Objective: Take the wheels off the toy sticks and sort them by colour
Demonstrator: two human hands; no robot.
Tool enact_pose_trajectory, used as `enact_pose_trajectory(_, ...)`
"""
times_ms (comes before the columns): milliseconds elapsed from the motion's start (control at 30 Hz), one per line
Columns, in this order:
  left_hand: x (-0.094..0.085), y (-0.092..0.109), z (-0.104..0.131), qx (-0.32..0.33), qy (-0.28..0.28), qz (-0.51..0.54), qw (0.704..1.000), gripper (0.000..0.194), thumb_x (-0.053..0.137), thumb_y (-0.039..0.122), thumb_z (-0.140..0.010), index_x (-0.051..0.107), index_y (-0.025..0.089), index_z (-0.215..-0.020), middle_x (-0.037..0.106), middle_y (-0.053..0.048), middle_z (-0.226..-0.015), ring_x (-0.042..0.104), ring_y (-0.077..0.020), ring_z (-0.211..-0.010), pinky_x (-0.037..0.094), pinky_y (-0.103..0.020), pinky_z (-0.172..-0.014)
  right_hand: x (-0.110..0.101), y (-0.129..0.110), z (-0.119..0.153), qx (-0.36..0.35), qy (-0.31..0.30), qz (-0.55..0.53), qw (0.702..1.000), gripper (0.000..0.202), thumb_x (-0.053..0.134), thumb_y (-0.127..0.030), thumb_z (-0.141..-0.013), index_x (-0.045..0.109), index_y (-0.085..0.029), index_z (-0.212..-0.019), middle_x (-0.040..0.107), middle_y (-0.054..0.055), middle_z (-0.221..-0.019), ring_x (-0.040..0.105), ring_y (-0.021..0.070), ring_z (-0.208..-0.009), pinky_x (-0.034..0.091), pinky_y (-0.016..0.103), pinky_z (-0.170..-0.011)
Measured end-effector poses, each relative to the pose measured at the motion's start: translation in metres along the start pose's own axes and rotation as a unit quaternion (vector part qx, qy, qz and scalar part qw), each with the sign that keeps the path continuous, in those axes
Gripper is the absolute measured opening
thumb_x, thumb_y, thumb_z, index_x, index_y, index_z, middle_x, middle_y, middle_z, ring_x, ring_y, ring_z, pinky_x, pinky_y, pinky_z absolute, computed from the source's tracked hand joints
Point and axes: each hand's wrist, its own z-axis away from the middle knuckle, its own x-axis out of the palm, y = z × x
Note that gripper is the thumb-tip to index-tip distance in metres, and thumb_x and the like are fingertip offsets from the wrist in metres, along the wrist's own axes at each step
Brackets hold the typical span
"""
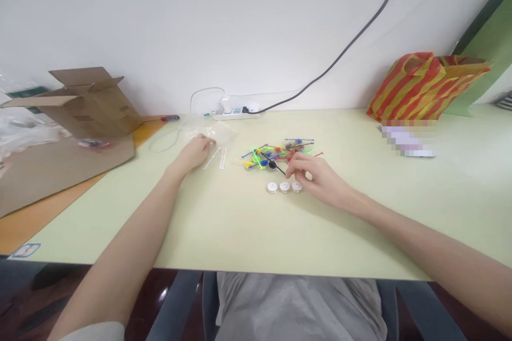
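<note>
My left hand lies on the table with its fingers curled together at the edge of a clear plastic bag; what they hold, if anything, is hidden. Just right of it lie several thin white arrow-shaped sticks. With thumb and fingers pinched, my right hand grips one end of a black arrow spinner, which has a round hub. Behind that spinner is a tangled pile of coloured arrow spinners, in blue, red, green and yellow. Three round white-topped pieces stand in a row below my right hand.
A power strip with a dark cable sits against the wall. At the left are an open cardboard box and a screwdriver. A red-and-yellow striped bag stands at the right, near a blurred flat packet.
</note>
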Motion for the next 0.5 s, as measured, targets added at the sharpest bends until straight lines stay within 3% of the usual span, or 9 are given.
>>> enact_pose_trajectory(167,0.011,-0.01,-0.003,0.001,-0.015,-0.008,1.0,0.053,0.036,0.031,-0.1,0.065,0.019,-0.143,0.062,-0.015,-0.151,0.058,-0.0305,-0.138,0.042,-0.043,-0.119,0.001,0.003,0.0,-0.001,-0.001,0.001,1.0,0.032,0.045,-0.001,-0.088,0.07,-0.019,-0.088,0.066,0.006,-0.092,0.059,0.0174,-0.076,0.042,0.03,-0.068)
enact_pose_trajectory(300,0.015,-0.009,-0.003,-0.016,-0.002,-0.011,1.0,0.061,0.036,0.024,-0.099,0.05,0.011,-0.157,0.056,-0.017,-0.159,0.05,-0.0309,-0.148,0.038,-0.044,-0.124,0.001,0.007,-0.001,0.006,0.014,0.013,1.0,0.032,0.046,-0.001,-0.091,0.072,-0.019,-0.092,0.068,0.007,-0.097,0.063,0.0195,-0.082,0.045,0.031,-0.071)
enact_pose_trajectory(433,0.004,0.009,-0.002,-0.016,0.031,-0.016,0.999,0.068,0.037,0.016,-0.096,0.039,0.005,-0.163,0.046,-0.021,-0.165,0.037,-0.0374,-0.157,0.032,-0.051,-0.127,0.001,0.012,-0.001,0.013,0.035,0.057,0.998,0.038,0.044,-0.005,-0.098,0.075,-0.02,-0.115,0.069,0.011,-0.111,0.067,0.0245,-0.099,0.05,0.038,-0.085)
enact_pose_trajectory(500,-0.007,0.029,0.001,0.006,0.088,-0.015,0.996,0.064,0.033,0.018,-0.099,0.042,0.008,-0.162,0.054,-0.023,-0.156,0.047,-0.0389,-0.148,0.037,-0.054,-0.122,0.001,0.016,-0.002,0.011,0.038,0.083,0.996,0.039,0.044,-0.01,-0.102,0.074,-0.021,-0.123,0.068,0.013,-0.116,0.066,0.0271,-0.108,0.051,0.042,-0.092)
